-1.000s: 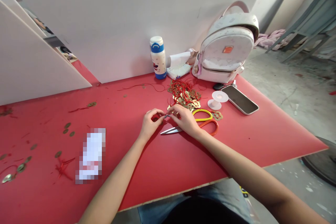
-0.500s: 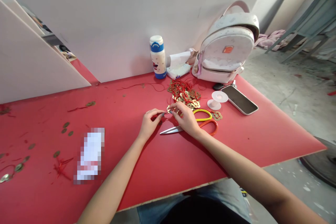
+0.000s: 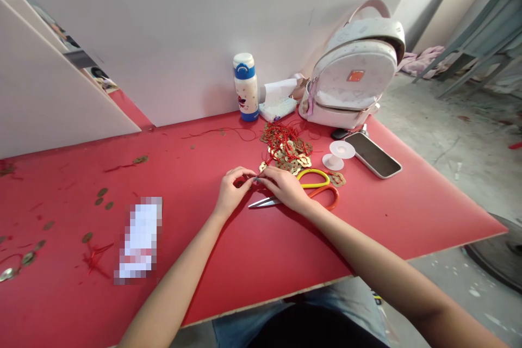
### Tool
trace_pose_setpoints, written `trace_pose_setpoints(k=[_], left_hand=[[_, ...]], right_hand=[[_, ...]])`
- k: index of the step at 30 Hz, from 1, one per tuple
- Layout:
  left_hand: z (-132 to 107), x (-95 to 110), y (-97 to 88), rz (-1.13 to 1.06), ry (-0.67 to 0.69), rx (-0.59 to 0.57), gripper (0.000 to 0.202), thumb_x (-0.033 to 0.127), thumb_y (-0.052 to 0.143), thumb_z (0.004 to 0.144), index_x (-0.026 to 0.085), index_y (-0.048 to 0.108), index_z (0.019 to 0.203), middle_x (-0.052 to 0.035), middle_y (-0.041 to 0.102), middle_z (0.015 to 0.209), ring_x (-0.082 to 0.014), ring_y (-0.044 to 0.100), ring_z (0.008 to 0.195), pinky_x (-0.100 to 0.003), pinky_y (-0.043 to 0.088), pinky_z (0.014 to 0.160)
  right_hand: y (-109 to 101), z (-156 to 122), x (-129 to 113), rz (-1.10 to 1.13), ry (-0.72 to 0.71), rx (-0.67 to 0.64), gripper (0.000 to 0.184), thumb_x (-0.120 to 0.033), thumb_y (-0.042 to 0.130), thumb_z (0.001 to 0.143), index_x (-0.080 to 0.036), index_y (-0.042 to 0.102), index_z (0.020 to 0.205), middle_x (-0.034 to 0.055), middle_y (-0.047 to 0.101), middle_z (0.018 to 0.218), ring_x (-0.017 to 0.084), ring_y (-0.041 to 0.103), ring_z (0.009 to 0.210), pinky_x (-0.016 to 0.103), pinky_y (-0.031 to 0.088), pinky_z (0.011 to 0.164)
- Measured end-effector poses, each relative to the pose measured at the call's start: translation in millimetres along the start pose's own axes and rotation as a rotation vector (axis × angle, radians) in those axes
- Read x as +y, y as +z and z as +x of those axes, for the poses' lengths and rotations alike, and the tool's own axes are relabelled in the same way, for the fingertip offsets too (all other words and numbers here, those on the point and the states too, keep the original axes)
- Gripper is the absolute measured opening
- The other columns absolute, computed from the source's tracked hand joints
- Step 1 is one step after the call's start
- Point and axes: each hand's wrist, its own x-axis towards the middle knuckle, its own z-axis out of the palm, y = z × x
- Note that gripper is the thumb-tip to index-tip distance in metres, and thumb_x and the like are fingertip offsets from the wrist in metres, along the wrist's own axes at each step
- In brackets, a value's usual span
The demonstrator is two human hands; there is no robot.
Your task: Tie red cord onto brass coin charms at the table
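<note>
My left hand [image 3: 235,193] is closed in a pinch, thumb and forefinger together. Its fingertips meet those of my right hand [image 3: 284,189], which is pinched too. A thin red string [image 3: 258,175] seems to run between them, mostly hidden by the fingers. Just beyond lies a heap of brass-coloured coins tied with red string [image 3: 290,147]. Scissors [image 3: 314,185] with one yellow and one orange handle loop lie partly under my right hand, blades pointing left. A coin piece [image 3: 337,179] rests beside the handles.
A pale spool [image 3: 337,155], a phone [image 3: 373,155] and a white backpack [image 3: 353,76] occupy the right side of the red table [image 3: 228,293]. A bottle [image 3: 246,87] and a white packet [image 3: 277,110] stand behind. Loose coins [image 3: 103,192] and a blurred white paper [image 3: 141,239] lie left.
My right hand has shifted slightly left and down, bringing its fingertips against the left hand's. The left hand has hardly moved.
</note>
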Motion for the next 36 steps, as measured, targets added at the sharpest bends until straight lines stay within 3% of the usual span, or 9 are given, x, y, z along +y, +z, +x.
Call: trace_pose_setpoints(k=[5,12,22,36], left_hand=[[-0.2,3.7,-0.3,0.022,0.011,0.010,0.009,0.023,0.062,0.083,0.020,0.070,0.085,-0.0038,0.067,0.082,-0.0191,0.063,0.078,-0.028,0.050,0.070],[1.3,2.8,0.1,0.155,0.065,0.040,0.009,0.019,0.061,0.085,0.021,0.070,0.081,-0.0028,0.070,0.084,-0.0201,0.063,0.084,-0.033,0.043,0.087],[1.0,7.0,2.1,0.339,0.122,-0.104,0.012,0.017,0.051,0.091,0.022,0.062,0.088,-0.0021,0.067,0.087,-0.0208,0.057,0.086,-0.036,0.036,0.089],[-4.9,10.4,7.3,0.586,0.300,-0.098,0.018,0.009,0.040,0.091,0.021,0.054,0.094,-0.0051,0.064,0.095,-0.0233,0.058,0.094,-0.045,0.029,0.104]], right_hand=[[0.6,-0.2,0.7,-0.001,-0.018,0.011,0.009,-0.017,0.055,0.094,-0.020,0.062,0.089,0.0034,0.065,0.089,0.017,0.061,0.081,0.025,0.042,0.073],[1.5,-1.3,-1.5,0.002,-0.003,0.070,0.009,-0.016,0.056,0.091,-0.020,0.060,0.085,0.0014,0.063,0.083,0.016,0.058,0.072,0.024,0.039,0.067],[1.4,-2.7,-4.9,-0.009,-0.019,0.084,0.012,-0.015,0.053,0.084,-0.021,0.050,0.074,-0.0008,0.055,0.073,0.014,0.050,0.063,0.023,0.035,0.060],[5.1,-1.4,-6.6,-0.036,-0.062,0.031,0.016,-0.012,0.050,0.072,-0.021,0.041,0.062,-0.0021,0.049,0.062,0.013,0.042,0.056,0.023,0.028,0.055]])
